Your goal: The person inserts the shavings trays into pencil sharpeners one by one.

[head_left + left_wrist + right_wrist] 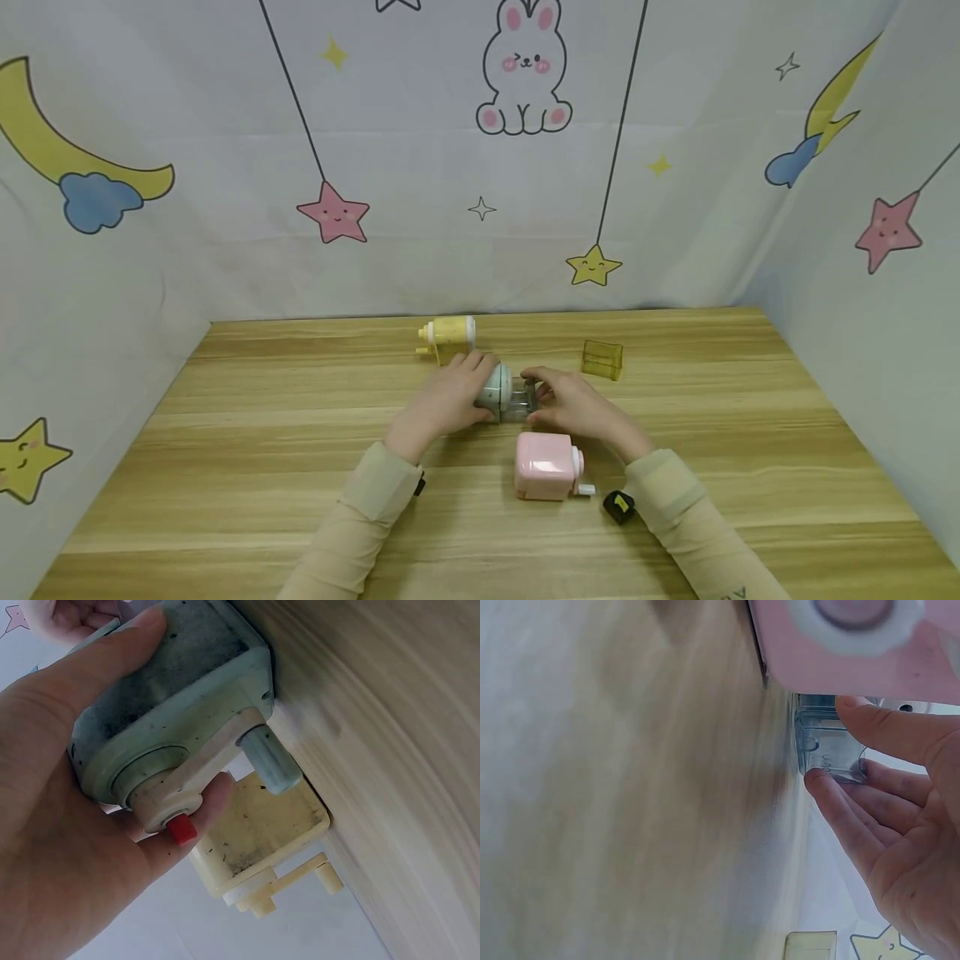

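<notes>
My left hand (447, 400) grips a pale blue-green hand-crank pencil sharpener (180, 682) around its body, thumb on one face and fingers on the other. Its crank, with a red tip at the hub, points left past the palm. At its right end, my right hand (573, 406) pinches a clear plastic shavings drawer (832, 746) between thumb and fingers. The drawer sticks out of the sharpener's end. A pink crank sharpener (543, 465) stands just in front of the right hand. Behind the left hand is a yellow crank sharpener (452, 330).
A see-through yellow drawer (602, 360) lies on the wooden table (262, 433) at the back right. A small black object with a yellow mark (619, 506) is beside the right cuff. A printed cloth (420, 167) hangs behind the table and along its sides.
</notes>
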`<state>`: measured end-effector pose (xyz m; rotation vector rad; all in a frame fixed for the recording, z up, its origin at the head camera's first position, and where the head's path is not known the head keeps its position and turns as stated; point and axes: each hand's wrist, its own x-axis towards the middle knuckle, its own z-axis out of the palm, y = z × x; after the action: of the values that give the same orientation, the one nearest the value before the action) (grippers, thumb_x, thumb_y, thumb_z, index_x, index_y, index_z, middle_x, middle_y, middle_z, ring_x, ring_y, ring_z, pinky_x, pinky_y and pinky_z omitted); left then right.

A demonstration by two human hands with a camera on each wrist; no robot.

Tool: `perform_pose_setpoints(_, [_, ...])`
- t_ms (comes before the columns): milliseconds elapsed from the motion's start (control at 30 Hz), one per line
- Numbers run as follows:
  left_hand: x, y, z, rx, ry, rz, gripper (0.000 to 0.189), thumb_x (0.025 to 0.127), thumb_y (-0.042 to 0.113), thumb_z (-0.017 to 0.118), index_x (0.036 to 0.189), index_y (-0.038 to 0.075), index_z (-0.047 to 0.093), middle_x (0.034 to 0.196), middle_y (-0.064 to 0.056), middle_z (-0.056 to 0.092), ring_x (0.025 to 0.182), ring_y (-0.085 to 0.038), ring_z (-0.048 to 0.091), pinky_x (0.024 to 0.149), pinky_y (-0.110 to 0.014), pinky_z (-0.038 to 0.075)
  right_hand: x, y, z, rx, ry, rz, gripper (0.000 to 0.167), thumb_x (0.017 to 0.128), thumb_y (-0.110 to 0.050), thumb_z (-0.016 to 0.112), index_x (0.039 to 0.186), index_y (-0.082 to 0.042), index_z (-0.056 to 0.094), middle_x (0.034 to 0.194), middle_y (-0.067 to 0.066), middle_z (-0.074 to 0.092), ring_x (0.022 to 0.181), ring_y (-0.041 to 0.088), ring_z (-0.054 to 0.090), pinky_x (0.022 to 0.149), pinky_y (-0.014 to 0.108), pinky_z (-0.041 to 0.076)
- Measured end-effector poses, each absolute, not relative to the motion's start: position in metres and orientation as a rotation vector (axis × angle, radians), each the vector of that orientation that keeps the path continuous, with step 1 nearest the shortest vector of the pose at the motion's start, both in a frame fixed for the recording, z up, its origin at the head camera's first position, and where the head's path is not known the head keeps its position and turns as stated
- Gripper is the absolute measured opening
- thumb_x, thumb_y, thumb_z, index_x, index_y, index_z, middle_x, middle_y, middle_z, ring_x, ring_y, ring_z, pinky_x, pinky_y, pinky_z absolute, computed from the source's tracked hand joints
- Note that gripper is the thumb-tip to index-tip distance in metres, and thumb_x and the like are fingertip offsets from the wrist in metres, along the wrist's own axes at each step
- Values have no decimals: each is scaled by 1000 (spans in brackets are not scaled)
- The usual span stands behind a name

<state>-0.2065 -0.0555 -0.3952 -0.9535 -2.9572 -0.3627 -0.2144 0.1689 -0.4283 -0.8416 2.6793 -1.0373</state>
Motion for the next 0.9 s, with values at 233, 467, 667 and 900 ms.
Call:
perform_pose_setpoints(233, [-208,-53,-397,-982,-2933,-378,69,76,29,82,131,9,45,124,-10,55,112,-29,55,94,-42,52,-215,169,-429,-831,2676,-1029,63,80,-15,78,135,-4,50,125,14,63,100,23,67,85,33,57])
perform_pose_setpoints(467, [-209,-51,-398,-1002,-2911,-387,69,75,28,82,130,9,45,122,-10,55,112,-28,55,95,-42,52,-216,169,-429,-811,2679,-1028,63,80,-16,78,135,-6,50,125,12,62,100,22,66,86,32,57])
perform_pose_setpoints(667, [-210,-48,-398,-1018,-2908,-367,69,77,29,81,132,8,45,125,-11,54,118,-29,53,99,-42,50,-216,168,-429,-805,2672,-1037,64,80,-17,78,136,-6,50,124,12,63,99,21,66,86,30,57])
perform_pose_setpoints(900, [-211,-44,-399,-1018,-2919,-369,71,77,30,80,134,7,44,127,-12,54,122,-30,51,102,-42,49,-217,167,-428,-808,2663,-1055,63,79,-16,79,135,-7,50,120,11,64,99,20,67,86,29,57])
